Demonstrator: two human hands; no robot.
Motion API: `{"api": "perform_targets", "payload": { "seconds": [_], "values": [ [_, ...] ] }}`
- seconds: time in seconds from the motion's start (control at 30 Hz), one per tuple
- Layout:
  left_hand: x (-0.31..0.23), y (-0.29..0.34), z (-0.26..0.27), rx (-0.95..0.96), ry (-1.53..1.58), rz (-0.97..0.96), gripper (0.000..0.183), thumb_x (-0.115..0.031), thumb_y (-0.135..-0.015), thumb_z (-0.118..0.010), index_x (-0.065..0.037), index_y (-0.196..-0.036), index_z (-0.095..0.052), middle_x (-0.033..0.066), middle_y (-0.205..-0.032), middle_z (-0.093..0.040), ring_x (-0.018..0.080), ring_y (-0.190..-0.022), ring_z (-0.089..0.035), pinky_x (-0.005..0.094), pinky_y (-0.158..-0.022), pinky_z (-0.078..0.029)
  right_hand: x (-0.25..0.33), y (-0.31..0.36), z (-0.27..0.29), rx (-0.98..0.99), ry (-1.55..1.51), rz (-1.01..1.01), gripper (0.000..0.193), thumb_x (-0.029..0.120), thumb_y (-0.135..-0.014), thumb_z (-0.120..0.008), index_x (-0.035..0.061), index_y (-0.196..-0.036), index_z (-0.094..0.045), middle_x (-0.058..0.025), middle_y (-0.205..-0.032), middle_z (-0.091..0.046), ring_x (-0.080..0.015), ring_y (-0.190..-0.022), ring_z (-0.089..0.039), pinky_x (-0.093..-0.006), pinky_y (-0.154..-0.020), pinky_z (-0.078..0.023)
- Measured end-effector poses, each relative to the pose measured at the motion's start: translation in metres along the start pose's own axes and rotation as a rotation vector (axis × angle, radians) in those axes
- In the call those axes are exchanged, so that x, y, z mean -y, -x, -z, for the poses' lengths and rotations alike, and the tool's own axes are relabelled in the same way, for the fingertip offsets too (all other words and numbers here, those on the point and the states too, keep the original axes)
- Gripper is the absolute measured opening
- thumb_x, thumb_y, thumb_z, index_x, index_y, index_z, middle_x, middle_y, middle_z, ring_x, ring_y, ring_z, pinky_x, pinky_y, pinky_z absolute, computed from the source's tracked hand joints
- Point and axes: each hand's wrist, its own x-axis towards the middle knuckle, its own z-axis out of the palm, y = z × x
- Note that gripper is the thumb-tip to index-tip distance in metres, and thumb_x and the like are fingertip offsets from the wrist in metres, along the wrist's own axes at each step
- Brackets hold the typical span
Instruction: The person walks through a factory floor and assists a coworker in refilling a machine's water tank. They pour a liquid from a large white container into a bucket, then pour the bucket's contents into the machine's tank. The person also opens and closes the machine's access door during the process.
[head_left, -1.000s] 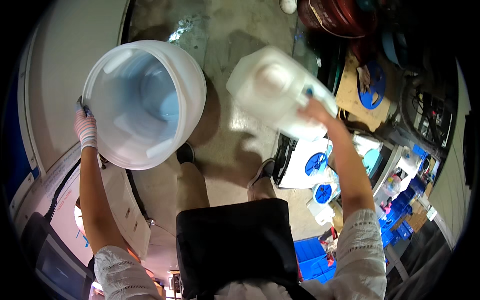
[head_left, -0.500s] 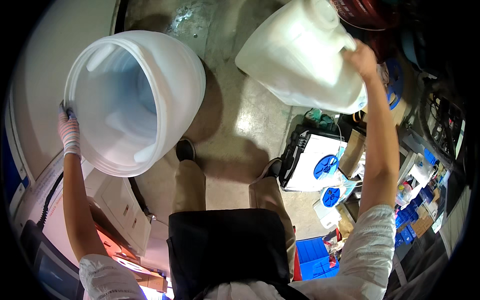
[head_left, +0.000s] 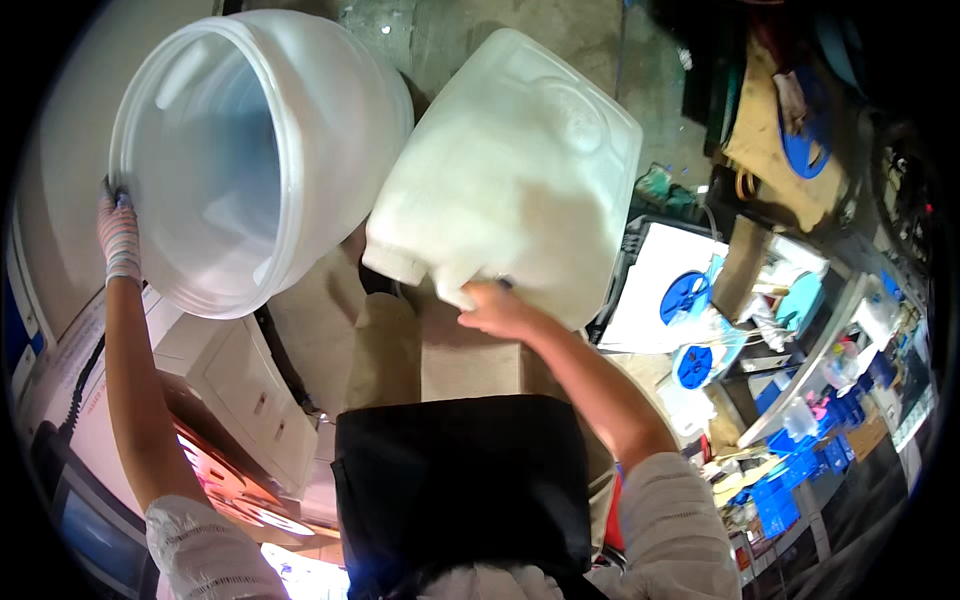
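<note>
A large white plastic barrel [head_left: 335, 110] lies tilted at the left, its open mouth turned toward me. My left hand [head_left: 119, 235], in a striped knit glove, is closed on the barrel's rim at its left side. To the right of the barrel, a translucent white jerrycan [head_left: 510, 180] hangs over the floor, its neck pointing toward the lower left. My bare right hand [head_left: 500, 308] is wrapped round the jerrycan's handle. The jerrycan's neck end is close to the barrel's side; whether they touch, I cannot tell. The inside of the barrel is shadowed.
Blue reels [head_left: 686, 297] lie on a white sheet by a black case at the right. Beyond them stands a cluttered shelf with blue bins [head_left: 790, 460]. A white cabinet [head_left: 245, 375] is at the lower left. A black bag [head_left: 460, 490] covers my lap area.
The jerrycan has swung from the upper right to the middle, beside the barrel, and turned so its neck points toward the lower left. The barrel has shifted slightly farther away and left.
</note>
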Motion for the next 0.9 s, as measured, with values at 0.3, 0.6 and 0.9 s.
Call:
{"api": "perform_targets", "payload": {
  "seconds": [0.3,0.6,0.9],
  "values": [
    [-0.011,0.000,0.039,0.066,0.055,0.103,0.044,-0.023,-0.090,-0.053,-0.001,-0.127,-0.049,0.0090,-0.113,-0.058,0.0178,-0.097,-0.054,0.0300,-0.089,-0.043,-0.154,-0.115,-0.163,-0.250,0.249,-0.271,0.057,0.021,-0.082,-0.054,0.0057,-0.135,-0.040,-0.0201,-0.137,-0.041,-0.0357,-0.127,-0.039,-0.0405,-0.105,-0.033],
    [-0.004,-0.021,0.004,-0.020,-0.198,0.043,0.042,-0.017,-0.090,-0.051,-0.015,-0.132,-0.048,0.0072,-0.091,-0.062,0.0168,-0.075,-0.053,0.0278,-0.073,-0.046,-0.057,-0.018,-0.084,-0.007,0.360,-0.286,0.055,0.033,-0.080,-0.062,0.0028,-0.124,-0.052,-0.0217,-0.124,-0.054,-0.0354,-0.116,-0.050,-0.0391,-0.098,-0.040],
    [-0.053,0.017,-0.008,0.094,0.012,0.195,0.057,-0.004,-0.081,-0.046,-0.025,-0.134,-0.046,0.0157,-0.092,-0.062,0.0254,-0.075,-0.055,0.0330,-0.077,-0.047,0.107,0.093,0.218,-0.425,0.752,-0.146,0.059,0.028,-0.076,-0.066,0.0032,-0.128,-0.050,-0.0210,-0.095,-0.065,-0.0303,-0.079,-0.065,-0.0380,-0.077,-0.050]
  ]
}}
